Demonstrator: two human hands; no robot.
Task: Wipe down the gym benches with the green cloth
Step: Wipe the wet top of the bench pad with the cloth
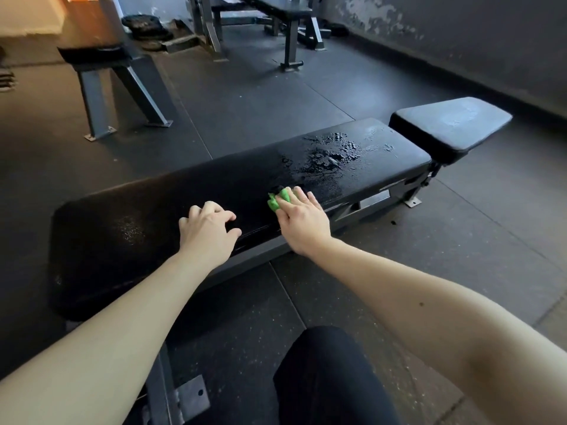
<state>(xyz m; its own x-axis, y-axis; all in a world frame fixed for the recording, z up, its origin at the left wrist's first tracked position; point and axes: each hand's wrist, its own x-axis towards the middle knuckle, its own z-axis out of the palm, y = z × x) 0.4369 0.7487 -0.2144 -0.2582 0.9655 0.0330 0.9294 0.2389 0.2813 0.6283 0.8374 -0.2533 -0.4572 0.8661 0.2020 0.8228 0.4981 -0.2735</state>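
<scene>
A long black padded bench [129,240] runs across the view from lower left to upper right, with a separate seat pad [451,127] at its far right end. Wet droplets and smears cover the pad's right part. My right hand [302,220] lies flat on the near edge of the pad, pressing a small green cloth [279,199] under its fingers; only the cloth's left part shows. My left hand [207,233] rests on the pad to the left of it, fingers bent and spread, holding nothing.
Another bench [101,59] on grey steel legs stands at the back left. A third bench in a rack [276,10] is at the far back, with weight plates [147,29] on the floor beside it. A dark wall runs along the right. My knee [331,378] is at the bottom.
</scene>
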